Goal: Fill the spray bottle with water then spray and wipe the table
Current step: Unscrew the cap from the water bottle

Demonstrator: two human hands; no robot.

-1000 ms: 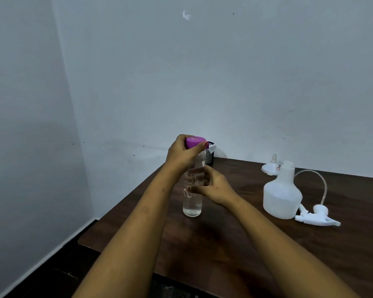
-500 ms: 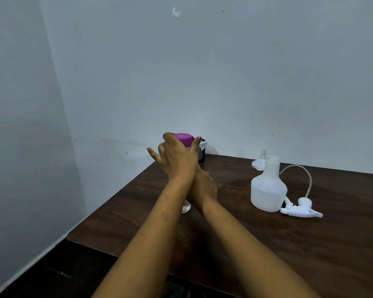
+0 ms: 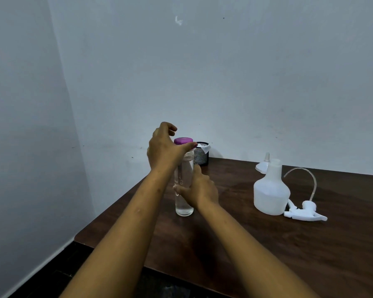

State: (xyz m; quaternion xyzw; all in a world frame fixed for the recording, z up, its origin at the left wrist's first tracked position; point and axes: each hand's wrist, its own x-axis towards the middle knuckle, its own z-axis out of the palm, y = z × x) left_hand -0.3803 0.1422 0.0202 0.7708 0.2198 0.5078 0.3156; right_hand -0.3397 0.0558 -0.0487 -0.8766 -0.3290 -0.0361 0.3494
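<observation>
Left hand [image 3: 163, 147] up at the purple cap [image 3: 183, 140], thumb against it, fingers curled loosely apart; right hand [image 3: 199, 190] wrapped tight round the clear water bottle [image 3: 184, 203] standing upright on the dark table [image 3: 289, 254]; spray bottle [image 3: 270, 192], uncapped, well right, trigger head [image 3: 304, 212] lying beside.

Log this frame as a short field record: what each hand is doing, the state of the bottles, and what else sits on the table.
left hand: at the purple cap, thumb against its side, other fingers lifted off
right hand: wrapped around the middle of the water bottle
water bottle: clear, upright on the table, cap on
spray bottle: white, upright, neck open, apart from both hands
spray head: off, lying beside the spray bottle, tube curving up
funnel: white, behind the spray bottle
mesh cup: black, at the wall, white item inside
stage: filling not begun
</observation>
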